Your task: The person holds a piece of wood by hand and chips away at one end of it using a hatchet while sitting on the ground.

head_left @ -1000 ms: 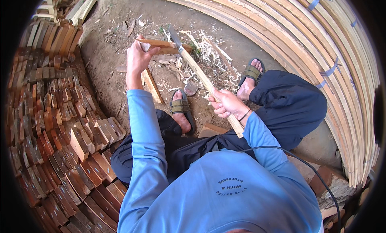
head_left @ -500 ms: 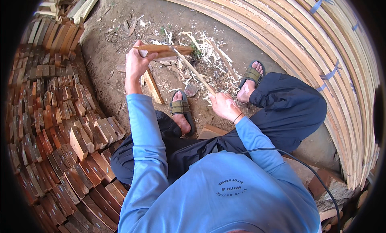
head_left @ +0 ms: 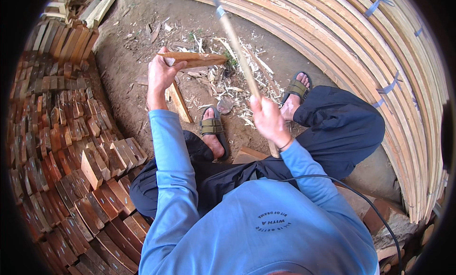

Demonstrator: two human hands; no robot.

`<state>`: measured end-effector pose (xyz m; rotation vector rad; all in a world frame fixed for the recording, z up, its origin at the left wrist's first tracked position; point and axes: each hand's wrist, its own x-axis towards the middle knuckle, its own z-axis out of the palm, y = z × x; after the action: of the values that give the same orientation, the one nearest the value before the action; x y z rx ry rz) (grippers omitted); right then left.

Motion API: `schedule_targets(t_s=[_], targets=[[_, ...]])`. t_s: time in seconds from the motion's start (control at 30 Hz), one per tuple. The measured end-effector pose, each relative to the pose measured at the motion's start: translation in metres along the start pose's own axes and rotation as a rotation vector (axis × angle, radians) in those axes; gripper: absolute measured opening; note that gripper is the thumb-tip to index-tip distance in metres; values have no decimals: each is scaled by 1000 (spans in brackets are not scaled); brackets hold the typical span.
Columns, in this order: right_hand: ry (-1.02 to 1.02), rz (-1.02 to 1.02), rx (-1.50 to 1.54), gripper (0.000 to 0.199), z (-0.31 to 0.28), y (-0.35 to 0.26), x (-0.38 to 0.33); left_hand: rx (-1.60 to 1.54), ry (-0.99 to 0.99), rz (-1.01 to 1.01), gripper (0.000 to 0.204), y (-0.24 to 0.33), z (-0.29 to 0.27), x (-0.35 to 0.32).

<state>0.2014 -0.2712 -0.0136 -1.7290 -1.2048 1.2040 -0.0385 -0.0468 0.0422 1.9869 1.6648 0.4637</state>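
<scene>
My left hand [head_left: 161, 78] grips the left end of a short wood piece [head_left: 204, 59], holding it roughly level above the ground. My right hand [head_left: 270, 118] is closed around the long handle of a wooden-handled blade [head_left: 240, 52]. That handle slants up and away, past the right end of the wood piece and apart from it. Its grey metal end is thin, blurred and partly cut off by the top of the picture. Under my left hand, a wood strip [head_left: 179, 102] lies on the ground.
Wood shavings [head_left: 249, 68] litter the dirt between my sandalled feet. Stacked wooden blocks [head_left: 71, 147] fill the left side. Long bundled wood strips [head_left: 351, 42], tied with blue bands, curve along the far and right sides. A black cable [head_left: 375, 206] crosses my right arm.
My right hand has swung the wooden-handled blade up off the wood piece, its metal end now far above it. My left hand and the wood piece stay almost still.
</scene>
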Motion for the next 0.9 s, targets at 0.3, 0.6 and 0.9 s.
schedule_targets(t_s=[0.3,0.6,0.9], targets=[[-411,482,224,46,-3,6,2,34,38,19,43,-9,2,0],[-688,726,1086,47,-19,20,7,10,52,39,41,2,1,3],[73,-80,-367,37,-13,-31,-17,48,116,20,43,-11,8,6]])
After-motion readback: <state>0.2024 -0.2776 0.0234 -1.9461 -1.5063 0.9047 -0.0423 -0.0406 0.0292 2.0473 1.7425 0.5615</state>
